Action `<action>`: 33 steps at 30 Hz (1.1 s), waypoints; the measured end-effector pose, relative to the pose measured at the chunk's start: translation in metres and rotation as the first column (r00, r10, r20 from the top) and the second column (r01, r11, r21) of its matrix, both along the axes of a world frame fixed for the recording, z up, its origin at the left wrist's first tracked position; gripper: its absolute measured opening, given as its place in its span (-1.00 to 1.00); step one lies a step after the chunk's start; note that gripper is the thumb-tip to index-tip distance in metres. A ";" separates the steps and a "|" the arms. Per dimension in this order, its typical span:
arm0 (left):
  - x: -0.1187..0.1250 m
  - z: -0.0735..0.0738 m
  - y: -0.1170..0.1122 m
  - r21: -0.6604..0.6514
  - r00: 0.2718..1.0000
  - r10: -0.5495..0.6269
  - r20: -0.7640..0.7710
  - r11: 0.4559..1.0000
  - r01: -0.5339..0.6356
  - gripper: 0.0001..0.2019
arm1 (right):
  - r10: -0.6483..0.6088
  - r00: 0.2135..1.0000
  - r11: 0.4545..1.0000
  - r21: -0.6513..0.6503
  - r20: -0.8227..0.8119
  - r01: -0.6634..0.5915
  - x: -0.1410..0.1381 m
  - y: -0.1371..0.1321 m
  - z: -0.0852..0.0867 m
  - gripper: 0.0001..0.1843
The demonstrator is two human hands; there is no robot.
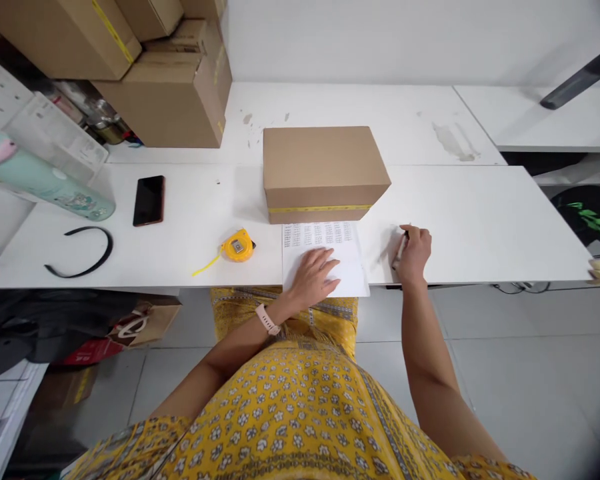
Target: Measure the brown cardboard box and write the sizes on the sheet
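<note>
My left hand lies flat and open on the sheet of paper, which sits on the table just in front of the cardboard box, its far edge touching or nearly touching the box's taped side. My right hand is closed around a pen, resting on the bare table just right of the paper. The yellow tape measure lies left of the paper with a bit of blade pulled out, and the phone farther left of the box. The paper's near edge overhangs the table slightly, I think, so if I lift my left hand it could slide off toward my lap. Pressing hard with the pen near that unsupported edge could crease or tear the sheet.
</note>
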State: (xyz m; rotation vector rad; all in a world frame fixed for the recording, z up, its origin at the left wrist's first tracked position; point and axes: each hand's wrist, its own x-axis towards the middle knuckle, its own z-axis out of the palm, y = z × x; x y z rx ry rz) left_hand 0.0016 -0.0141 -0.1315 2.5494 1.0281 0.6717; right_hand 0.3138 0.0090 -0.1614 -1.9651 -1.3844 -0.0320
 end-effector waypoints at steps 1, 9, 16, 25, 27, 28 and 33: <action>-0.011 0.002 0.000 0.023 0.996 0.064 0.063 0.998 -0.066 -0.67 | -0.017 0.999 1.000 -0.023 0.041 0.018 0.008 0.000 -0.003 -0.58; -0.129 0.027 0.017 0.050 0.755 0.648 0.095 0.755 -0.654 -0.38 | -0.107 0.992 0.993 0.038 -0.060 0.110 0.007 -0.002 -0.014 -0.41; -0.156 0.013 0.025 -0.163 0.712 0.693 0.115 0.720 -0.675 -0.36 | -0.235 0.854 0.947 0.089 -0.464 0.309 -0.035 -0.034 0.012 -0.53; -0.095 0.067 -0.033 -0.648 0.912 0.231 0.338 0.760 0.048 -0.40 | 0.211 0.400 0.868 -0.016 -0.892 -0.496 -0.199 -0.101 0.075 -0.39; -0.087 0.069 -0.036 -0.653 0.923 0.188 0.336 0.753 0.084 -0.36 | 0.191 0.329 0.832 -0.025 -0.925 -0.555 -0.205 -0.101 0.080 -0.31; -0.086 0.068 -0.036 -0.653 0.925 0.183 0.333 0.752 0.086 -0.36 | 0.177 0.320 0.830 -0.033 -0.931 -0.556 -0.204 -0.099 0.081 -0.28; -0.094 0.067 -0.025 -0.685 0.898 0.199 0.392 0.714 0.141 -0.40 | 0.133 0.340 0.834 -0.079 -0.931 -0.545 -0.175 -0.088 0.080 -0.23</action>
